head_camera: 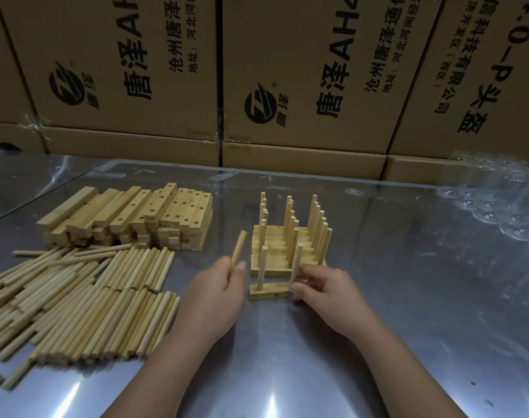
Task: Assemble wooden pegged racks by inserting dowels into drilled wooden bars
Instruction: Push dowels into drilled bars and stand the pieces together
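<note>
Head view. We hold a loose dowel (238, 250), a smooth, pale, round stick, pinched between the thumb and fingertips of the left hand (218, 294); it tilts upward, clear of the table (377, 327). The right hand (323, 292) has its fingers clamped on the right end of the bar (267, 292), a short, square-edged block of light wood lying on the table just before us. Two pegs (261, 267) stand upright in it, and a small hole shows in its near face. Just behind it stand the finished racks (287, 245), packed side by side, their pegs in three rows. At left we note a stack (130, 218) of drilled bars and, nearer, a pile (76, 303) of dowels lying roughly parallel. The table is glossy, reflective metal; crinkled clear plastic (498, 203) lies at far right. The brown cardboard boxes (317, 70) behind bear black print turned sideways, including "唐泽AH4" and "沧州唐泽通信".
</note>
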